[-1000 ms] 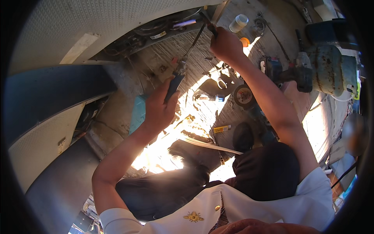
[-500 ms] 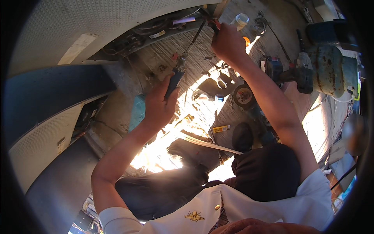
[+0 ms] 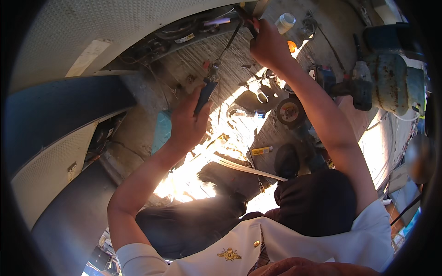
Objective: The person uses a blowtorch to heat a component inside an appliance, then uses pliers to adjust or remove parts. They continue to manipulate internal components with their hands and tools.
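Note:
My left hand is closed round the dark handle of a torch, whose thin metal tube slants up toward the underside of a pale textured panel. A bluish-violet flame shows under the panel's edge, among dark pipes and wires. My right hand is closed on a dark tool with a touch of red on its handle, apparently pliers, raised beside the torch tube's upper end. What the tool's tip touches is too small to make out.
On the sunlit concrete floor lie a round disc, a white cylinder, a teal object, a yellow tube and pale strips. At right are a power tool and a rusty green metal cylinder. Dark panels line the left.
My right hand and its tool have moved slightly up, away from me. My left hand and the torch have shifted slightly upward, still held the same way.

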